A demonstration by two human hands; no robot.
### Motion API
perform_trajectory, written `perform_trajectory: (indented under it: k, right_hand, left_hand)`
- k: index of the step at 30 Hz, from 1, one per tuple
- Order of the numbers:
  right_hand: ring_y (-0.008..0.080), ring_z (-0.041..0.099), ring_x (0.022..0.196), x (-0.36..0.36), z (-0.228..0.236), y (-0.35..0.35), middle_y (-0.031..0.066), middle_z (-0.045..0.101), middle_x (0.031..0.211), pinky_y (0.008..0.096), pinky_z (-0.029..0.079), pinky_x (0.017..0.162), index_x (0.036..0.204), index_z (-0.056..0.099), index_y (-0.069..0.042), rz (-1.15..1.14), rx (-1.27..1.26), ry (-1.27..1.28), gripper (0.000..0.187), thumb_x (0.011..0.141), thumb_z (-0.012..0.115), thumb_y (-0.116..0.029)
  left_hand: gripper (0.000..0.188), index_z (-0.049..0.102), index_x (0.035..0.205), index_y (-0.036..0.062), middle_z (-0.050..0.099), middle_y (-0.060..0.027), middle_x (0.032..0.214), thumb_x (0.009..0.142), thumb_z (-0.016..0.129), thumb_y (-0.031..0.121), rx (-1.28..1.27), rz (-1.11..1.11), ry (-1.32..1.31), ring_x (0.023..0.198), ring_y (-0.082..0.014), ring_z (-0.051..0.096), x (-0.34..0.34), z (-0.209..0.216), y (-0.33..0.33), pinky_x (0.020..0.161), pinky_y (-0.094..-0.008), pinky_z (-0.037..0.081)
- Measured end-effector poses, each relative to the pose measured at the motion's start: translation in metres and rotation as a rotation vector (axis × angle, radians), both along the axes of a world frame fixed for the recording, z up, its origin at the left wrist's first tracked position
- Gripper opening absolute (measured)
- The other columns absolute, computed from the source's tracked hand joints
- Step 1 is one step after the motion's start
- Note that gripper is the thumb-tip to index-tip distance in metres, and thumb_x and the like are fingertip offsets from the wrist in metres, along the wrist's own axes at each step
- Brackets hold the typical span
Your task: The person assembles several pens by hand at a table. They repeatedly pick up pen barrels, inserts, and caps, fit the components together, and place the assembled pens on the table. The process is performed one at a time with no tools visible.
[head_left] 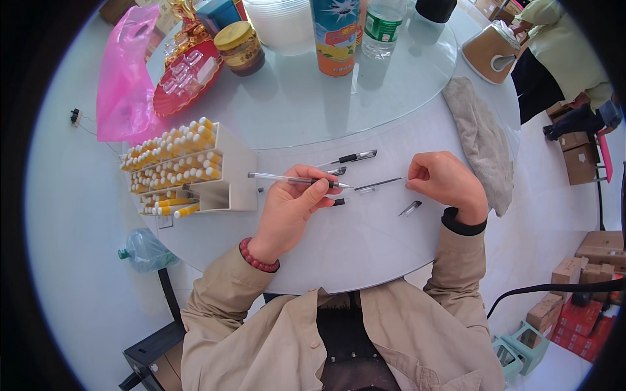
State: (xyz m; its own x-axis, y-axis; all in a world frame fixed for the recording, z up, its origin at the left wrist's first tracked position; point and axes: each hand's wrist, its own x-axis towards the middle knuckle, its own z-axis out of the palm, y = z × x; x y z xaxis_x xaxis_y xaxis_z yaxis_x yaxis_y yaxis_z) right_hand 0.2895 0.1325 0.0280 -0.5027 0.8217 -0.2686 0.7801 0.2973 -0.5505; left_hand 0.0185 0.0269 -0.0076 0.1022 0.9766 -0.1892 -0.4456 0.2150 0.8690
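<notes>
My left hand [293, 205] is closed around a clear-barrelled pen [280, 177] with a black grip, its tip pointing right. My right hand [443, 182] pinches the far end of a thin dark pen refill [381, 184]. The refill's other end lies close to the pen's tip; whether they touch I cannot tell. Beyond my left hand lies another pen [357, 157] with a black grip, and part of one more [337, 171] shows beside my fingers. A clear pen cap [411, 208] rests on the table below my right hand. A small clear piece [368, 190] lies under the refill.
Left stands a white compartment box [238, 169] of yellow sticks with white ends. A glass turntable [287, 124] carries a red tray [163, 107], a jar [240, 52], an orange-blue can [334, 39] and a bottle [383, 29]. A grey cloth [479, 143] lies right. Another person [574, 52] stands far right.
</notes>
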Motion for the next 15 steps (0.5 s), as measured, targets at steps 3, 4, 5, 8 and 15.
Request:
perform_trajectory:
  k: [3,4,5,8,15]
  right_hand:
    - [0.0276,0.064,0.066,0.0,0.001,0.0,0.0124,0.066,0.07,0.037,0.049,0.06,0.077,0.066,-0.002,-0.012,-0.027,-0.005,0.018,0.073,0.078,-0.014]
    - [0.0274,0.064,0.066,0.0,0.001,0.0,0.0124,0.066,0.07,0.0369,0.049,0.06,0.077,0.066,-0.002,-0.019,-0.031,-0.002,0.018,0.073,0.078,-0.014]
    - [0.0272,0.064,0.066,0.0,0.002,0.0,0.0123,0.066,0.07,0.0367,0.049,0.06,0.077,0.066,-0.002,-0.025,-0.036,0.0,0.019,0.072,0.079,-0.014]
    - [0.026,0.064,0.067,0.0,0.002,0.0,0.0116,0.066,0.07,0.0353,0.049,0.06,0.078,0.064,-0.001,-0.047,0.007,0.064,0.017,0.075,0.077,-0.011]
    - [0.0256,0.062,0.068,-0.013,-0.003,-0.003,0.0096,0.064,0.082,0.0343,0.049,0.061,0.085,0.064,-0.002,0.128,0.246,0.419,0.008,0.079,0.07,-0.001]
  left_hand:
    - [0.013,0.055,0.109,0.0056,0.065,-0.0095,0.112,0.101,0.054,0.017,-0.015,0.0,-0.015,0.105,-0.0186,0.066,0.0,0.001,0.0,0.078,-0.0252,0.054]
    - [0.015,0.056,0.109,0.0058,0.065,-0.0094,0.112,0.102,0.053,0.019,-0.013,-0.001,-0.023,0.105,-0.0185,0.065,0.0,0.001,0.0,0.078,-0.0256,0.054]
    - [0.017,0.056,0.109,0.006,0.064,-0.0094,0.112,0.103,0.052,0.021,-0.006,-0.003,-0.04,0.105,-0.0184,0.065,-0.001,0.0,0.0,0.078,-0.026,0.054]
    - [0.02,0.056,0.109,0.0064,0.064,-0.0094,0.113,0.104,0.049,0.025,-0.001,-0.007,-0.042,0.105,-0.0179,0.065,-0.001,-0.001,0.0,0.08,-0.027,0.054]
    - [0.019,0.058,0.109,0.0053,0.064,-0.0097,0.112,0.103,0.05,0.022,0.04,0.039,0.001,0.102,-0.0158,0.063,-0.002,-0.002,-0.001,0.082,-0.0277,0.053]
